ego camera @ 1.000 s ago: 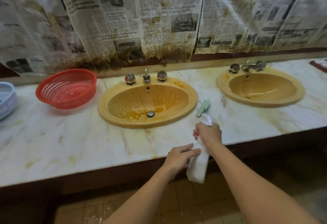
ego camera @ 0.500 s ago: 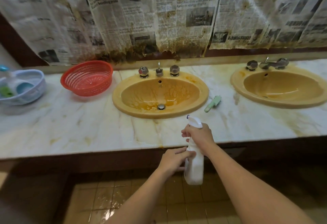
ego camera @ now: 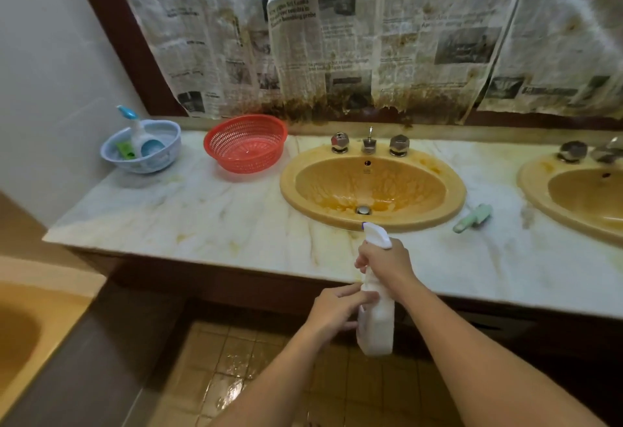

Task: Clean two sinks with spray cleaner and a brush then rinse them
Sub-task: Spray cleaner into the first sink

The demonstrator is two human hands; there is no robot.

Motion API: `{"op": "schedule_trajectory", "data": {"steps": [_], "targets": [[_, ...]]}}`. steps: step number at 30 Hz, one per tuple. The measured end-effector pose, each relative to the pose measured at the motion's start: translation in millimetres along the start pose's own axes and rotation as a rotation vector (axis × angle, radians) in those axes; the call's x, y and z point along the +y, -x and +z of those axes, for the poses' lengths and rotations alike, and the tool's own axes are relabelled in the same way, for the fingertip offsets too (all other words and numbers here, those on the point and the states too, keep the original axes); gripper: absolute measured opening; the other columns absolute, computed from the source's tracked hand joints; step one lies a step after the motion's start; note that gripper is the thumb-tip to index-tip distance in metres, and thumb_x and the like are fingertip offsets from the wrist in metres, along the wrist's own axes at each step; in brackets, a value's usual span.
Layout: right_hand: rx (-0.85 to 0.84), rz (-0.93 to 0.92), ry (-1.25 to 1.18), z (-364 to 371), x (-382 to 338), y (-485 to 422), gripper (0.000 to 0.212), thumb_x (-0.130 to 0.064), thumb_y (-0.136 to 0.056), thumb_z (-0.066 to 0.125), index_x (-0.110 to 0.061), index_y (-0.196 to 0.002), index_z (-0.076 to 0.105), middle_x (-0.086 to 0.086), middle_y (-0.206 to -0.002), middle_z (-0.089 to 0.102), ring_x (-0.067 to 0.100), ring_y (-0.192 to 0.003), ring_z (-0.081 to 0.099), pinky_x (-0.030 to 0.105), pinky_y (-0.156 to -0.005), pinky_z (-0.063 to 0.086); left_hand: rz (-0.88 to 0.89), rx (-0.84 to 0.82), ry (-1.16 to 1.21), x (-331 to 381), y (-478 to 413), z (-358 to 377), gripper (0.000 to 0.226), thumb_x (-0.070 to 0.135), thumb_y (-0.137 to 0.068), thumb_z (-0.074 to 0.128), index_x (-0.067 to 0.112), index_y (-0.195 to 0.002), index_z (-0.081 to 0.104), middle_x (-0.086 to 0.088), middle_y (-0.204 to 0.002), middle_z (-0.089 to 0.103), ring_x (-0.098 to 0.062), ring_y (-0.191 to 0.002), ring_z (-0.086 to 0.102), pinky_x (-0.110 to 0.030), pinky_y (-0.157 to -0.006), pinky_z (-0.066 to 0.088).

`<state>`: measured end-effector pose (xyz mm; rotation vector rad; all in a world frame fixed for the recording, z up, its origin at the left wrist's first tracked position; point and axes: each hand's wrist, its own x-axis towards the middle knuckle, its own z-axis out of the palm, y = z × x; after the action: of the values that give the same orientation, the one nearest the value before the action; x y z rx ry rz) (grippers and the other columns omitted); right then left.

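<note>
i see the spray bottle standing nearly upright in front of the counter edge, its long axis running from the floor side up toward the counter, tipped a little so the nozzle end leans forward. the nozzle at the top points away from me, toward the near rim of the left sink, just beyond my fingers.

my right hand is wrapped tight around the neck of the bottle just under the trigger head, fingers curled closed on it. my left hand rests against the bottle's body lower down, fingers laid loosely on its side, thumb along the front; i cannot tell how firmly it presses.

compared with half a second ago, both hands sit on the bottle as before, but the view has swung left: the blue basket with its small bottle is now fully visible beside the red basket, and the right sink is cut by the frame edge. the nozzle now overlaps the left sink's front rim.

the bottle is plain white plastic, with a white trigger head and a small dark tip. the brush, pale green, lies on the marble counter to the right of my fingers, between the sinks. the left sink's bowl is streaked with orange-brown stain around the drain.
</note>
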<state>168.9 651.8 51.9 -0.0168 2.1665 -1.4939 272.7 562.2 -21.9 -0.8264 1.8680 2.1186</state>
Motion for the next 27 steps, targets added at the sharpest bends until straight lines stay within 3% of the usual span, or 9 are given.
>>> {"op": "schedule_trajectory", "data": {"steps": [3, 7, 10, 15, 20, 24, 27], "targets": [[-0.037, -0.026, -0.005, 17, -8, 0, 0.004, -0.017, -0.059, 0.067, -0.014, -0.059, 0.069, 0.004, -0.069, 0.073, 0.03, -0.079, 0.073, 0.052, -0.081, 0.06, 0.021, 0.059, 0.025, -1, 6, -16, 0.071, 0.055, -0.067, 0.084, 0.027, -0.129, 0.069, 0.008, -0.118, 0.074, -0.012, -0.114, 0.067, -0.035, -0.094, 0.059], [-0.053, -0.048, 0.014, 38, -23, 5, 0.008, -0.015, -0.063, 0.062, -0.016, -0.066, 0.069, 0.003, -0.068, 0.073, 0.025, -0.076, 0.072, 0.044, -0.081, 0.059, 0.038, 0.138, 0.075, -1, 12, -32, 0.084, 0.057, -0.064, 0.085, 0.023, -0.137, 0.062, 0.002, -0.128, 0.069, -0.014, -0.118, 0.065, -0.035, -0.096, 0.058], [-0.076, -0.068, -0.007, 49, -28, 3, 0.01, -0.014, -0.061, 0.065, -0.01, -0.069, 0.07, 0.005, -0.073, 0.073, 0.026, -0.077, 0.072, 0.048, -0.08, 0.06, 0.047, 0.192, 0.097, -1, 14, -42, 0.096, 0.063, -0.055, 0.086, 0.022, -0.139, 0.061, 0.001, -0.132, 0.067, -0.016, -0.122, 0.062, -0.038, -0.099, 0.056], [-0.06, -0.077, -0.023, 54, -32, 0, 0.016, -0.016, -0.058, 0.059, -0.021, -0.068, 0.071, 0.007, -0.067, 0.073, 0.03, -0.073, 0.069, 0.048, -0.079, 0.057, 0.071, 0.208, 0.111, 2, 16, -44, 0.092, 0.063, -0.057, 0.085, 0.022, -0.137, 0.063, 0.002, -0.128, 0.069, -0.014, -0.118, 0.064, -0.036, -0.097, 0.057], [-0.053, -0.076, -0.062, 37, -34, -14, 0.025, -0.018, -0.058, 0.063, -0.015, -0.082, 0.071, 0.006, -0.066, 0.072, 0.031, -0.081, 0.073, 0.055, -0.084, 0.058, 0.096, 0.188, 0.118, 14, 9, -31, 0.091, 0.062, -0.059, 0.083, 0.019, -0.137, 0.063, 0.002, -0.128, 0.068, -0.012, -0.116, 0.065, -0.03, -0.092, 0.058], [-0.006, -0.081, -0.027, 19, -41, -19, 0.027, -0.015, -0.065, 0.059, -0.009, -0.087, 0.072, 0.004, -0.061, 0.071, 0.02, -0.062, 0.065, 0.044, -0.075, 0.058, 0.104, 0.157, 0.094, 25, -1, -16, 0.087, 0.062, -0.065, 0.082, 0.02, -0.138, 0.062, 0.001, -0.13, 0.068, -0.014, -0.118, 0.064, -0.034, -0.096, 0.057], [0.015, -0.104, -0.037, 7, -45, -22, 0.024, -0.019, -0.058, 0.06, -0.023, -0.08, 0.07, 0.008, -0.077, 0.075, 0.024, -0.074, 0.064, 0.037, -0.07, 0.051, 0.092, 0.164, 0.085, 33, -9, -6, 0.094, 0.067, -0.057, 0.081, 0.022, -0.137, 0.063, 0.003, -0.13, 0.067, -0.015, -0.118, 0.063, -0.037, -0.099, 0.056]]}}
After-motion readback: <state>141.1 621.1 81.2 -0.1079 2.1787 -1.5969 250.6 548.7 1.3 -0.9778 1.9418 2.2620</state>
